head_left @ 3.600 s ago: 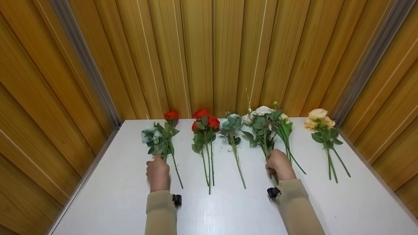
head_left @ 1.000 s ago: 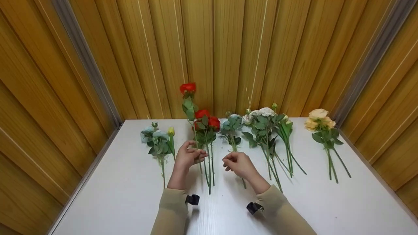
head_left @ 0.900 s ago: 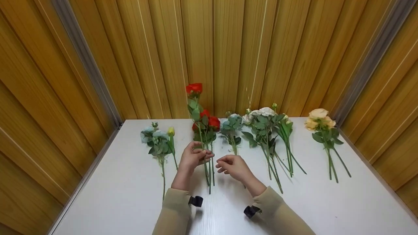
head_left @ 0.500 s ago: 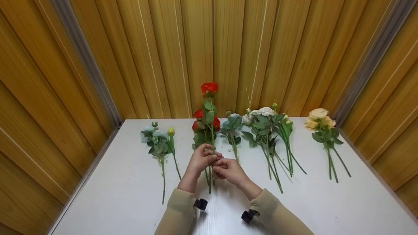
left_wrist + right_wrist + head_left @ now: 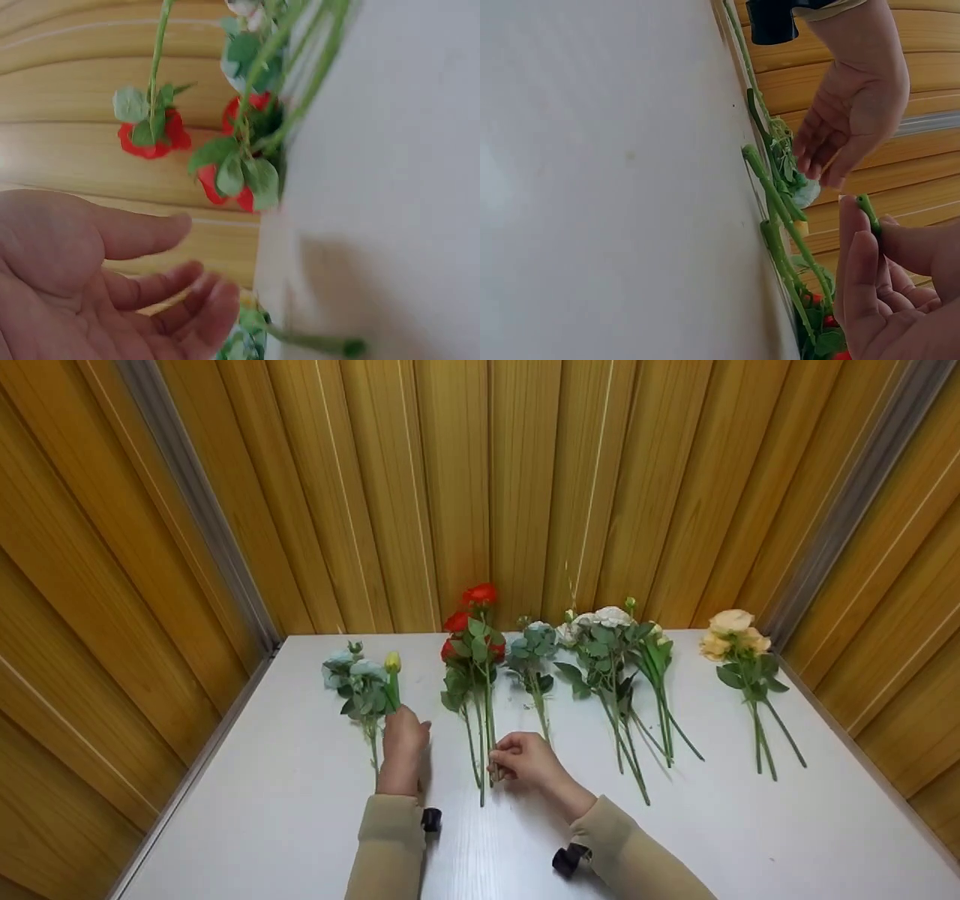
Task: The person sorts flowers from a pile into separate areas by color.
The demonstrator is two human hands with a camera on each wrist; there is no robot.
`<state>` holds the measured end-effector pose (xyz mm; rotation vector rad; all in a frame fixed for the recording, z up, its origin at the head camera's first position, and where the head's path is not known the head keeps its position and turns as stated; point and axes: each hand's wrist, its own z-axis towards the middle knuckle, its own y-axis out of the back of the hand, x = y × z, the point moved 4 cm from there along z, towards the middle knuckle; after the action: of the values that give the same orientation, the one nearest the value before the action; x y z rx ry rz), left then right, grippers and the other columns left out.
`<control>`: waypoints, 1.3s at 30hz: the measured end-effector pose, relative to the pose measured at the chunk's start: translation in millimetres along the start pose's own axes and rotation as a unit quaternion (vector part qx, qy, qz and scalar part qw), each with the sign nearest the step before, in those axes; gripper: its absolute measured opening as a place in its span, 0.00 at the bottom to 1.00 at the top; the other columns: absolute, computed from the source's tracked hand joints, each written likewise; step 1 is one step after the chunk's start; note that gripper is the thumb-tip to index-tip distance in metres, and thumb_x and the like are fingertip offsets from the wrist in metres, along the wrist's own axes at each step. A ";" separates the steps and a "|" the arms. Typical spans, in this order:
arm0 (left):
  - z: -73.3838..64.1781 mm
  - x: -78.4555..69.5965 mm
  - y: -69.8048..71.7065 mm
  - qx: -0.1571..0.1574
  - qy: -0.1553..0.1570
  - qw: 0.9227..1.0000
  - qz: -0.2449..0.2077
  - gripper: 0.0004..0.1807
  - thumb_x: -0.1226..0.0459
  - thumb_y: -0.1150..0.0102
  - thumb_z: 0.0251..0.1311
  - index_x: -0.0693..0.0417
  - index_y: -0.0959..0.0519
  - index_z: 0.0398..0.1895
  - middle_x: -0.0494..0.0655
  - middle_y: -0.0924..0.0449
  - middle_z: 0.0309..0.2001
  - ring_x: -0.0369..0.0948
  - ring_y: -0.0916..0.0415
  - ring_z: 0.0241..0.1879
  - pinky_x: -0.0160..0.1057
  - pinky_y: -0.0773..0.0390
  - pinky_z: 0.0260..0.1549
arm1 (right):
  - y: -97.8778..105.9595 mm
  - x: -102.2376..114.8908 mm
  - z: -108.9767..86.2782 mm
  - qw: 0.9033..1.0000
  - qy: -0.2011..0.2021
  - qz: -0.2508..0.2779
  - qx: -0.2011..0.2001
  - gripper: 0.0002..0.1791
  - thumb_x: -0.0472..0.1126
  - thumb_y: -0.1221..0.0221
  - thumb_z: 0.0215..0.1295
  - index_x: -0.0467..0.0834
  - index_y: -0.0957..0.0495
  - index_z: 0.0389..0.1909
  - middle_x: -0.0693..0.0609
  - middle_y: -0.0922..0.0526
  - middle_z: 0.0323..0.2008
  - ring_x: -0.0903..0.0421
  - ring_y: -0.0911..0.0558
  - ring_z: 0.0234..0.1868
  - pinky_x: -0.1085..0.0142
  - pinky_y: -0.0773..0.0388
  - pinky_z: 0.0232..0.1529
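Observation:
My right hand (image 5: 529, 757) pinches the lower stem of a red rose (image 5: 480, 594) between thumb and fingers. Its bloom stands above several other red roses (image 5: 456, 621) lying on the table, and in the right wrist view the cut stem end (image 5: 866, 210) pokes out of the grip. Over on the left, my left hand (image 5: 405, 742) is nearest to a yellow tulip (image 5: 393, 662), covering part of its stem. The left wrist view shows that hand with loosely extended fingers (image 5: 206, 319), holding nothing. Pale blue flowers (image 5: 360, 671) lie just left of the tulip.
Right of the roses lie a pale blue flower (image 5: 534, 641), a bunch of white flowers (image 5: 611, 617), green-budded stems (image 5: 656, 660) and peach roses (image 5: 733, 630). All rest on a white table (image 5: 300, 825) against a wooden panel wall (image 5: 517, 495).
The left hand has brought the red rose from the left group to the middle, let go and moved back left. The right hand left the white flowers, took the rose's stem and lowered it.

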<state>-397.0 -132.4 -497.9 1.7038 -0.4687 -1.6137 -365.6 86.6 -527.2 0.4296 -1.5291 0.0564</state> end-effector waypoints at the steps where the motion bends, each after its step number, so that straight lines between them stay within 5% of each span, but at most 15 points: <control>1: 0.2 3.6 0.6 -0.010 0.000 1.000 0.018 0.18 0.69 0.37 0.67 0.78 0.24 0.52 0.74 0.20 0.49 0.66 0.21 0.53 0.59 0.20 0.53 | -0.2 -1.6 0.4 1.000 -0.003 -0.002 -0.002 0.08 0.31 0.38 0.70 0.27 0.20 0.38 0.35 0.10 0.31 0.65 0.18 0.23 0.72 0.19 0.28; 6: 1.0 16.2 -0.5 -0.029 0.001 0.997 0.076 0.16 0.73 0.46 0.68 0.83 0.26 0.52 0.77 0.21 0.46 0.68 0.21 0.50 0.62 0.21 0.52 | -3.0 -8.5 0.4 1.000 -0.028 -0.009 0.006 0.08 0.32 0.39 0.71 0.28 0.19 0.39 0.37 0.10 0.30 0.65 0.18 0.21 0.72 0.19 0.26; 10: 2.7 22.1 -1.6 -0.007 0.006 0.995 0.100 0.14 0.76 0.55 0.69 0.81 0.24 0.50 0.75 0.19 0.43 0.66 0.19 0.48 0.59 0.18 0.50 | -7.0 -13.1 -1.9 0.998 -0.052 -0.015 0.026 0.08 0.33 0.38 0.70 0.29 0.18 0.40 0.41 0.10 0.28 0.63 0.17 0.21 0.72 0.20 0.24; 21: 8.7 25.7 0.6 0.049 0.026 0.994 0.093 0.12 0.76 0.49 0.63 0.78 0.20 0.44 0.71 0.16 0.42 0.59 0.16 0.44 0.54 0.16 0.45 | -13.1 -7.7 -9.0 0.997 -0.047 -0.049 0.049 0.16 0.33 0.37 0.68 0.27 0.27 0.50 0.40 0.11 0.26 0.61 0.18 0.19 0.70 0.23 0.21; 28: 11.7 33.6 9.0 0.088 0.072 0.994 -0.006 0.09 0.78 0.48 0.63 0.75 0.18 0.37 0.59 0.15 0.29 0.44 0.23 0.26 0.39 0.20 0.29 | -13.5 -5.2 -11.3 0.994 -0.050 -0.084 0.042 0.20 0.35 0.37 0.67 0.26 0.24 0.55 0.43 0.12 0.26 0.61 0.17 0.19 0.67 0.17 0.26; 34: 12.6 41.1 8.4 0.116 0.133 0.972 -0.152 0.12 0.80 0.52 0.66 0.83 0.23 0.46 0.51 0.19 0.17 0.38 0.18 0.15 0.34 0.19 0.17 | -13.8 -4.8 -10.7 0.994 -0.049 -0.092 0.040 0.21 0.36 0.36 0.66 0.26 0.23 0.55 0.43 0.11 0.27 0.62 0.18 0.19 0.67 0.18 0.25; 39: 10.9 40.5 7.7 0.111 0.143 0.961 -0.209 0.16 0.81 0.56 0.65 0.84 0.26 0.52 0.51 0.21 0.19 0.38 0.19 0.16 0.33 0.20 0.16 | -13.8 -6.7 -10.0 0.994 -0.055 -0.084 0.037 0.22 0.36 0.36 0.66 0.25 0.24 0.55 0.43 0.11 0.28 0.62 0.18 0.20 0.68 0.18 0.25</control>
<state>-399.9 -168.7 -520.1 2.2842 -0.1546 -1.6018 -352.3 78.5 -536.8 0.6286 -1.5962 -0.0424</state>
